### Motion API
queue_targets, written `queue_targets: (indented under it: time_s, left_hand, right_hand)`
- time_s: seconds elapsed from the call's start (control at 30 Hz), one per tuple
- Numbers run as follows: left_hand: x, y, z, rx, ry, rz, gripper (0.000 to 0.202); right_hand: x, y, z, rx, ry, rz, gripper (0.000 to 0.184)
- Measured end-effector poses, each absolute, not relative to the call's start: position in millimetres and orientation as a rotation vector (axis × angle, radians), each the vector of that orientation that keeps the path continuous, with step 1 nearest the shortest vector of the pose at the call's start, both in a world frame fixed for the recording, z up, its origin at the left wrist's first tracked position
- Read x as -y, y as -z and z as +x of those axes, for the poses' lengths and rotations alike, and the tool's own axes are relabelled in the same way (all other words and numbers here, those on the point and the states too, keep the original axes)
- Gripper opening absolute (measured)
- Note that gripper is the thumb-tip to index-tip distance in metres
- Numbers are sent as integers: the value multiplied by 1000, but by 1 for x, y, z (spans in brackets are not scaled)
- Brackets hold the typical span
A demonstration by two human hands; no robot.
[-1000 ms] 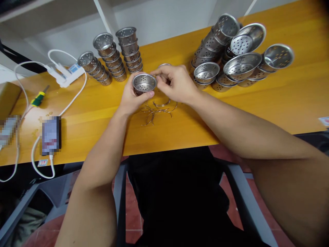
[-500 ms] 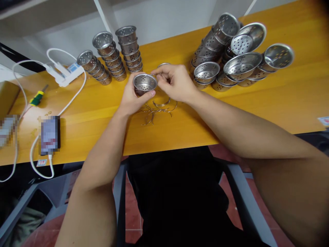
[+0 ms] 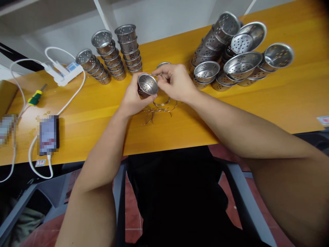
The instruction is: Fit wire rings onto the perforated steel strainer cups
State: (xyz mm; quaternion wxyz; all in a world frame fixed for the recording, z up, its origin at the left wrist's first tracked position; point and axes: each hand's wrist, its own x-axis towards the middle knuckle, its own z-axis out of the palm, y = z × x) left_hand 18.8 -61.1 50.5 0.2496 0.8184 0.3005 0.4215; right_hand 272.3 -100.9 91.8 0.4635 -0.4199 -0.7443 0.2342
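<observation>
My left hand (image 3: 132, 97) is closed round a small perforated steel cup (image 3: 147, 85), held above the orange table (image 3: 200, 127) and tilted toward my right hand. My right hand (image 3: 176, 82) pinches a thin wire handle (image 3: 158, 73) at the cup's rim, fingers pressed together. Under both hands lies a loose pile of wire handles (image 3: 156, 109) on the table.
Three stacks of small perforated cups (image 3: 110, 56) lean at the back left. A heap of wider perforated steel bowls (image 3: 231, 51) lies at the back right. A white power strip (image 3: 64, 73) with cables, a green-yellow screwdriver (image 3: 36, 97) and a phone (image 3: 48, 134) are at the left.
The cup in my left hand has moved slightly right and tilted toward my right hand. The right hand stays at its rim with the wire.
</observation>
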Motion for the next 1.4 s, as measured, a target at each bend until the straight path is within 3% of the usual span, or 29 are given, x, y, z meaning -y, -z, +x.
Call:
queue_targets:
  time_s: [0.57,0.87,1.1,1.4]
  left_hand:
    - [66,-48,26,-913,-1174,2078,106]
    - [70,-59,27,-859,-1083,1935,98]
    - [69,-57,24,-802,-1015,1848,93]
    - [63,-52,20,-822,-1026,1872,96]
  right_hand:
    - [108,-88,258,1785,-660,-980,19]
    - [106,-103,272,1792,-897,-870,42]
    - [96,-105,287,1834,-1256,-645,72]
    - [96,-104,285,1859,-1309,-667,68]
